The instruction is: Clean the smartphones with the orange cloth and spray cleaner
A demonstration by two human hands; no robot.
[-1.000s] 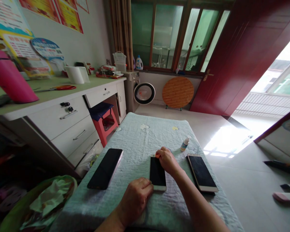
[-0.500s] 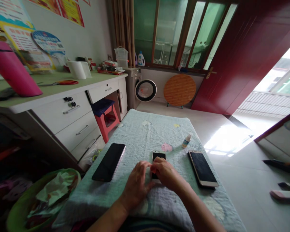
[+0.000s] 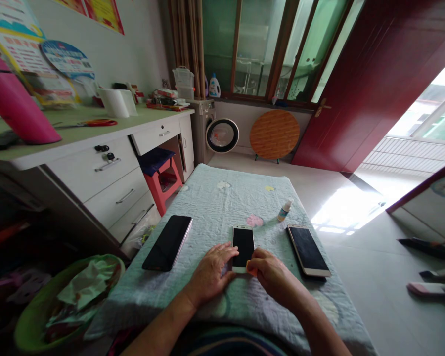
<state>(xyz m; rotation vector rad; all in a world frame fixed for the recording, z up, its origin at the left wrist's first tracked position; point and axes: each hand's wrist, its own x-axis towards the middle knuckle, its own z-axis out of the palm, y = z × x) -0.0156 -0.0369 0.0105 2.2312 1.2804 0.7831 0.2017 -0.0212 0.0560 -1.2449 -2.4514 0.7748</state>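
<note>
A white-framed smartphone with a dark screen lies face up on the cloth-covered table. My left hand rests at its left side, fingers stretched out with the tips on its edge and the thumb near its lower corner. My right hand is closed on a small orange piece, pressed at the phone's lower right; its exact kind is hidden by my fingers. To the left lies a larger black phone. A gold-framed phone lies to the right, below a small spray bottle.
A green basket with crumpled material stands at lower left. Along the left wall runs a desk with a pink tumbler and orange-handled scissors. A red stool is partly under it. Beyond are a washing machine with its door open and a round board.
My right hand has moved from the middle of the screen down to the phone's lower right, uncovering the screen and the orange piece. My left hand stays by the phone's left edge.
</note>
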